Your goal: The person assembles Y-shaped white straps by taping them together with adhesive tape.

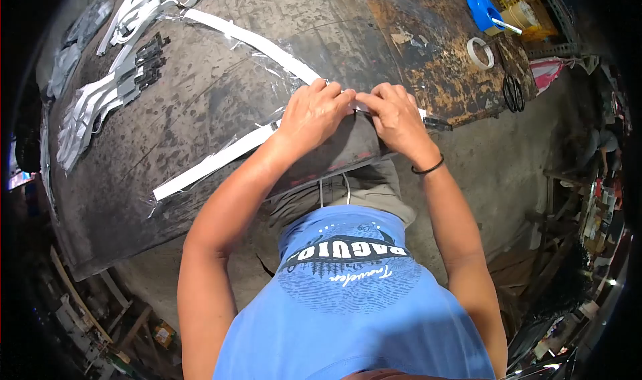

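My left hand (313, 112) and my right hand (398, 118) meet near the table's front edge, thumbs and fingertips pinched together on a white strap. A long stretch of the white strap (257, 44) runs from under my left hand toward the back left, with loose clear plastic film (281, 72) along it. Past my right hand a short white end shows, with a dark tip (438, 123) beside it. Another white strip (214, 162), wrapped in clear film, lies slantwise left of my left forearm. My fingers hide the part being pinched.
Bundled white straps with dark ends (137, 72) lie on the table (200, 99) at left, more white straps (144, 9) behind them. At right are a tape roll (480, 53), black-handled scissors (513, 92), a blue tape dispenser (481, 9) and a white marker (507, 26).
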Available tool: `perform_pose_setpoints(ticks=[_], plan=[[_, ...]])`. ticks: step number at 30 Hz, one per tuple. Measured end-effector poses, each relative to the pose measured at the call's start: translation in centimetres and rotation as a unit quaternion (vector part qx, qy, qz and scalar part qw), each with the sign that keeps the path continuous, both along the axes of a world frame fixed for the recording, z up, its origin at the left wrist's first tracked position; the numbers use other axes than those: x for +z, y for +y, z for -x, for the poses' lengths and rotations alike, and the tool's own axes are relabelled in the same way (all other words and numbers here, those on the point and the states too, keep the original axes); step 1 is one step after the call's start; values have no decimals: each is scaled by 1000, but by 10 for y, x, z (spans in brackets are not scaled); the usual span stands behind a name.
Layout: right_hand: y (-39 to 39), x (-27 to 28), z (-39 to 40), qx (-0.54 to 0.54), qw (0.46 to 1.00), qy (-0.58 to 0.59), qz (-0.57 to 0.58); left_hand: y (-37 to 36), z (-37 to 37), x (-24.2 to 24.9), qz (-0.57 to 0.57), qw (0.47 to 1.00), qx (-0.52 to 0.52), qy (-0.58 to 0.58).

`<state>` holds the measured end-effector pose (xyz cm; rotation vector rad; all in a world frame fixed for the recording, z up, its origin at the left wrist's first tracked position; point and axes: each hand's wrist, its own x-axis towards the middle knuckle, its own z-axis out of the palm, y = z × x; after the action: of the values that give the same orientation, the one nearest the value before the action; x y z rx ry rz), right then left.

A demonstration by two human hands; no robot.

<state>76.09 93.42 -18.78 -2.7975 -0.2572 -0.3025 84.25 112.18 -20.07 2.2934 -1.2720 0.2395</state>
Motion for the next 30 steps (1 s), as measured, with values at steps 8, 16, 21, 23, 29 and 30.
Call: perform_pose_setpoints(ticks=[8, 16, 21, 23, 29, 30], plan=[[-53, 43, 98, -143, 932, -36, -330, -8, -14, 0, -68, 996, -34, 54], [-79, -117, 189, -327, 821, 263, -388, 8, 5, -5, -105, 993, -40, -45], [-66, -142, 175, -320, 812, 325, -363, 5, 11, -4, -146, 989, -4, -35], [-63, -143, 166, -286, 805, 340, -393, 4, 17, -2, -133, 991, 28, -20], [-48, -147, 161, -296, 816, 337, -366, 22, 47, 18, 55, 997, 59, -2], [-47, -145, 160, -296, 815, 338, -366, 28, 56, 19, 117, 991, 54, 40]])
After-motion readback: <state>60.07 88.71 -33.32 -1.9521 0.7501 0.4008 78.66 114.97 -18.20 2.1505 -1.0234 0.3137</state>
